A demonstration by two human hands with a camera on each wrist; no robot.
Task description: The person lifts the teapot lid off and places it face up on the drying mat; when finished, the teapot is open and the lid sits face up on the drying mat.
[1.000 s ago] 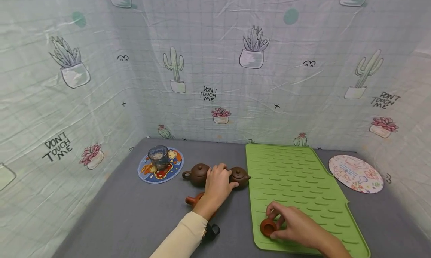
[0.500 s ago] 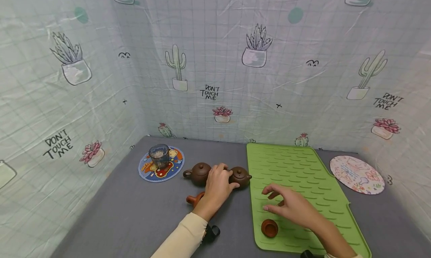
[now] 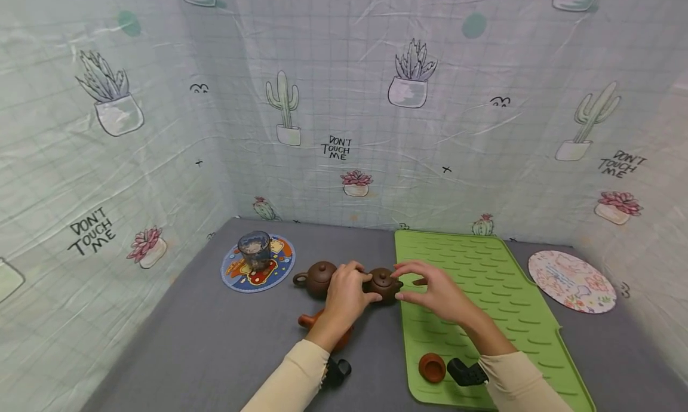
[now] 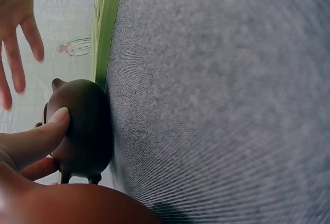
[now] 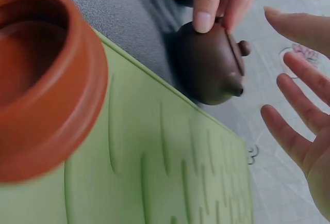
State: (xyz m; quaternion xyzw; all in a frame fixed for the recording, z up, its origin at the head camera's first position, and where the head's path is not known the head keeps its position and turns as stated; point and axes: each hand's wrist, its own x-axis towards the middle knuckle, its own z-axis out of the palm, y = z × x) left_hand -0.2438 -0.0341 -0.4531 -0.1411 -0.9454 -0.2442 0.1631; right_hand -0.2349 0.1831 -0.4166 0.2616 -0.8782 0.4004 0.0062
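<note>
Gripping the dark teapot [image 3: 383, 279] is my left hand [image 3: 346, 291]; my right hand [image 3: 439, 292], empty, spreads its fingers [image 5: 286, 134]. The head view seems to put them at the spout [image 5: 233, 85]; the right wrist view shows a gap. Just beside lies the green mat [image 3: 457, 251], bearing a hollow terracotta piece [image 5: 87, 95].

The left hand [image 4: 30, 144] holds a brown teapot [image 4: 85, 126], its thumb [image 4: 59, 116] pressed against the side. The spout [image 4: 58, 83] points away from that hand; the handle [image 4: 78, 176] is on the near side. Farther out, the right hand [image 4: 15, 22] has its fingers spread, apart from the pot. Beyond the pot runs the green mat [image 4: 109, 22], beside the grey worktop [image 4: 216, 79]; past these hangs a cactus-print backdrop [image 4: 67, 7]. Close below the left hand is a blurred reddish-brown shape [image 4: 98, 203], unclear.
</note>
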